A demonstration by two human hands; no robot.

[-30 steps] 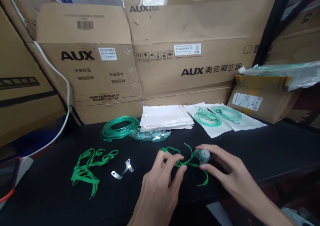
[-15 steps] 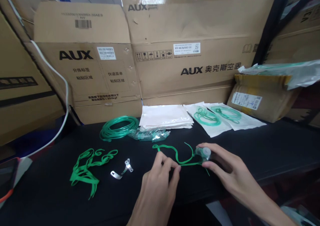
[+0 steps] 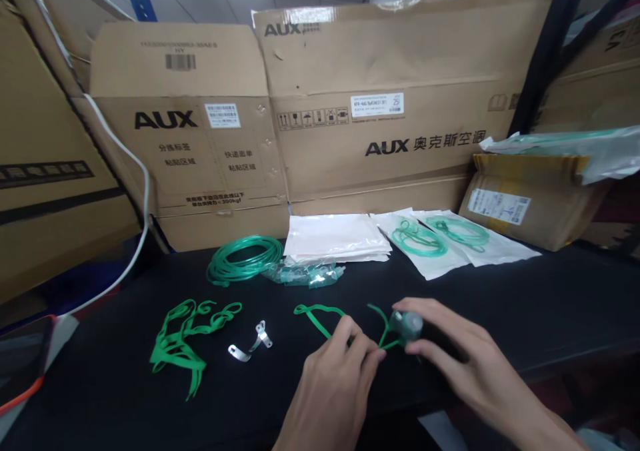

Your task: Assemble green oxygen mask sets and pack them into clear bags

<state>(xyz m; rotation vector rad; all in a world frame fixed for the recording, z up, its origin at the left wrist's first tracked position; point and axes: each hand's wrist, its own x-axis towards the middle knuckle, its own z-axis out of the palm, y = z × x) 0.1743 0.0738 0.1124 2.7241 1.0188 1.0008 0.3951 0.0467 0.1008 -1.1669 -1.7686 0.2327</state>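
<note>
On the black table [image 3: 525,304], my left hand [image 3: 333,388] pinches a green elastic strap [image 3: 315,314] between thumb and fingers. The strap runs right to a small clear-green mask piece with a grey round port [image 3: 407,323]. My right hand [image 3: 460,364] is closed around that mask piece, thumb below and fingers over its far side. The strap's free loop lies on the table to the left of my left hand.
A pile of green straps [image 3: 185,338] and bent metal clips [image 3: 250,346] lie at the left. A green tubing coil [image 3: 243,261], bagged parts [image 3: 305,276], white pouches [image 3: 337,238] and packets with tubing [image 3: 435,238] sit behind. Cardboard boxes [image 3: 380,104] wall the back.
My left hand has slid along the strap toward the mask piece and pinched tighter. The strap's loop now lies flatter to the left. The camera view has shifted slightly downward.
</note>
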